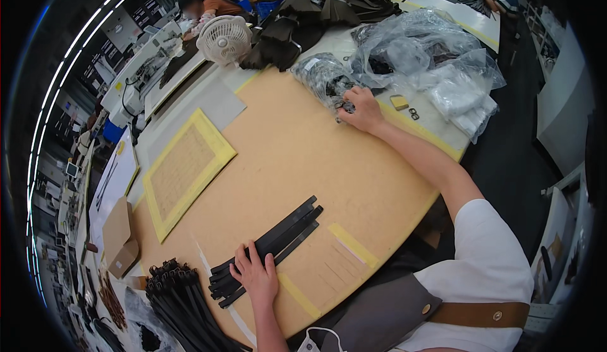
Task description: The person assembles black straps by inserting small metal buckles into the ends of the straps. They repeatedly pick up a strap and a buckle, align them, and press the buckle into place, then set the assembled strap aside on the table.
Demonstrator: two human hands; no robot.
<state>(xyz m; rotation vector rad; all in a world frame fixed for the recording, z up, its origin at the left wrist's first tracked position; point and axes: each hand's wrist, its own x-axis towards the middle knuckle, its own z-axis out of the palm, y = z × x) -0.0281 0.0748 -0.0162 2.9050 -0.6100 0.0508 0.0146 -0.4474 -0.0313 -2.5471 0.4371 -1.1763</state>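
Note:
My left hand (258, 277) lies with its fingers spread over a small stack of black straps (292, 229) on the tan work board (278, 143). The straps lie slantwise, side by side and partly overlapping. Farther off, my right arm reaches out to a clear plastic bag (321, 74) filled with small dark pieces. At that bag's near end, the fingers of my right hand (361, 109) are curled in among the pieces; what they grip is too small to make out. Two small dark buckles (413, 114) and a yellow block (399, 102) sit just right of this hand.
A thick bundle of black straps with buckles (183, 295) hangs over the near left edge. Left of centre lies a yellow-taped panel (190, 172), with a cardboard box (120, 238) beyond. Large plastic bags (423, 48), dark bundles (316, 4) and a white fan (224, 39) stand behind.

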